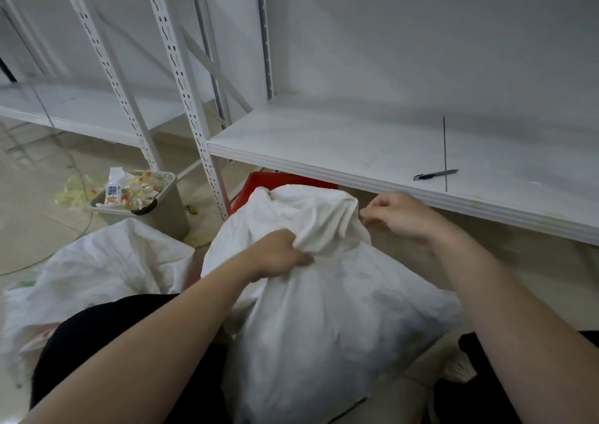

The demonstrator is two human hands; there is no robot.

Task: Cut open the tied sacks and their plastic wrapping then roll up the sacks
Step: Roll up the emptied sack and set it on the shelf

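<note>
A full white woven sack (327,310) stands on the floor between my knees, its gathered neck pointing away from me. My left hand (278,255) grips the bunched neck of the sack just below the flared top. To the right of the flared top hovers my right hand (398,214), fingers loosely curled and the fingertips close together near the sack's edge; the frame is too blurred to show whether it holds anything. A second white sack (107,268) lies crumpled at my left.
A white metal shelf (372,167) runs just beyond the sack, with a black pen (436,174) on its board. A red crate (269,180) sits under the shelf behind the sack. A grey bin (162,209) full of wrappers stands at the left on the floor.
</note>
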